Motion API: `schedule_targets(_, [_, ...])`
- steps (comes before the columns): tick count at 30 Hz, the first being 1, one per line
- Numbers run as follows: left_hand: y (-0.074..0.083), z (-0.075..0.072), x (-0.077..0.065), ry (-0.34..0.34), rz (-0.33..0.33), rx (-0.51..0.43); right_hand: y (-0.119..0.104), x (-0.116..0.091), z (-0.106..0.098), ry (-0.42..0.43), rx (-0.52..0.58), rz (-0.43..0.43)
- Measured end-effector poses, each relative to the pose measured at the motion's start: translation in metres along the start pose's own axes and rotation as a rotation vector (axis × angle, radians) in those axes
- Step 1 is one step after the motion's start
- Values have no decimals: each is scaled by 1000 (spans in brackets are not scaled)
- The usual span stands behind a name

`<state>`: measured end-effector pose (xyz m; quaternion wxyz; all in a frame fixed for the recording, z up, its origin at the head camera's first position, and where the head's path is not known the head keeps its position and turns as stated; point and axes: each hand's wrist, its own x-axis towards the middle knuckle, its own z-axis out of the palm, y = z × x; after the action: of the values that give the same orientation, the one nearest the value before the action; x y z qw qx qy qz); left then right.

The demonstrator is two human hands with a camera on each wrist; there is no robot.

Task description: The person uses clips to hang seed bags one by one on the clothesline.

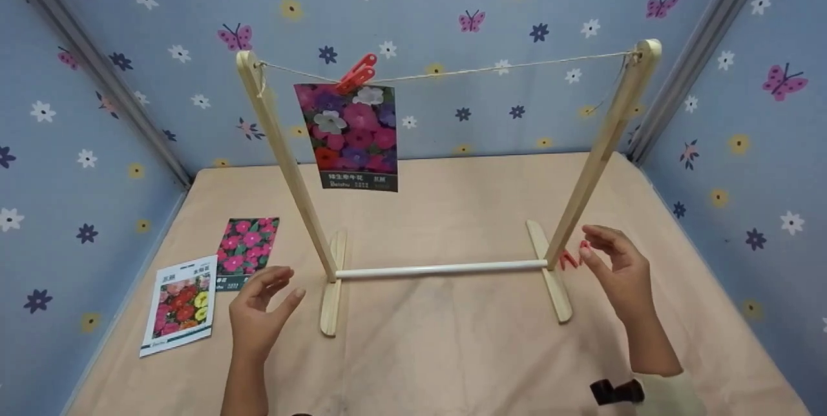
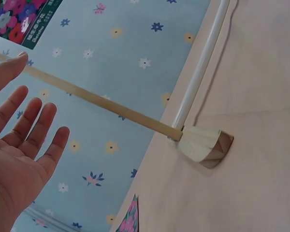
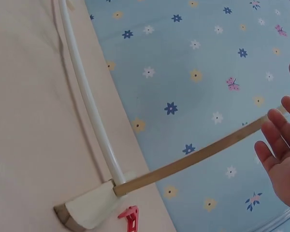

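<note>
A seed packet with pink, purple and white flowers [image 1: 358, 128] hangs from a string [image 1: 478, 72], held by a red clothespin [image 1: 356, 73] near the left post. My left hand [image 1: 261, 309] is raised beside the left foot of the wooden stand [image 1: 333, 312], its fingers loosely bent around nothing. Close by lie a pink-flower packet [image 1: 249, 245] and a white-bordered packet [image 1: 184, 306], the second overlapping the first. Next to the right post, my right hand [image 1: 620, 274] hovers with relaxed fingers and holds nothing. Red clothespins [image 3: 130, 217] lie behind it, partly hidden in the head view.
A white rod [image 1: 442, 269] joins the two feet of the stand low down. The right post [image 1: 601, 157] rises near my right hand. Pink cloth [image 1: 439, 345] covers the table, and blue flowered panels [image 1: 491, 119] enclose the back and sides.
</note>
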<state>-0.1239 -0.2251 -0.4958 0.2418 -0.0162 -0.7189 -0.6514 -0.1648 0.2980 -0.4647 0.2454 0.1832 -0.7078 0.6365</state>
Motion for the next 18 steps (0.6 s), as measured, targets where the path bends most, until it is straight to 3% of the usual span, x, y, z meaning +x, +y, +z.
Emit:
schedule_targets(9, [-10, -22, -8, 153, -116, 34, 5, -16, -34, 213, -79, 176])
schedule_targets(18, [-28, -42, -14, 303, -171, 17, 17, -29, -53, 323, -126, 295])
